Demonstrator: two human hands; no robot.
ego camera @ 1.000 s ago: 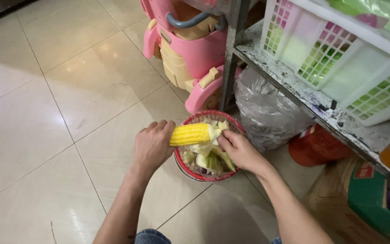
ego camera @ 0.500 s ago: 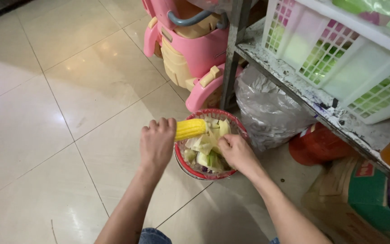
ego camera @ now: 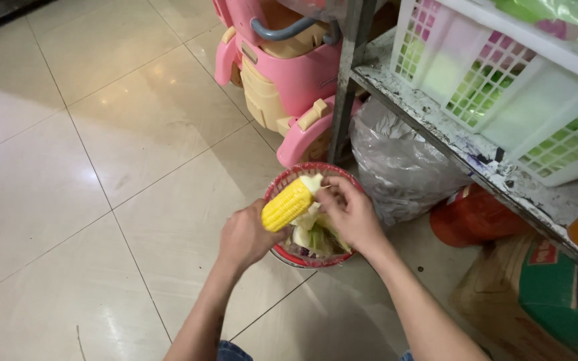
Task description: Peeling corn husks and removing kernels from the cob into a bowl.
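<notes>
My left hand [ego camera: 247, 235] grips the lower end of a yellow corn cob [ego camera: 287, 203], holding it tilted over a red plastic basket [ego camera: 289, 178] on the floor. My right hand [ego camera: 348, 212] pinches the pale husk [ego camera: 312, 182] at the cob's upper end. The basket holds pale green and white husk scraps [ego camera: 310, 235]. Part of the basket is hidden under both hands.
A pink and cream toy ride-on car [ego camera: 279, 73] stands just behind the basket. A metal shelf [ego camera: 449, 144] carries a white lattice basket [ego camera: 503, 80]. Beneath the shelf sit a grey plastic bag [ego camera: 396, 164], an orange container [ego camera: 469, 215] and a cardboard box [ego camera: 536, 294]. Beige tiled floor [ego camera: 88, 167] spreads left.
The cob has tipped from nearly level to slanting up toward the right. My left hand slid lower on it, and my right hand moved up to the husk at the top end.
</notes>
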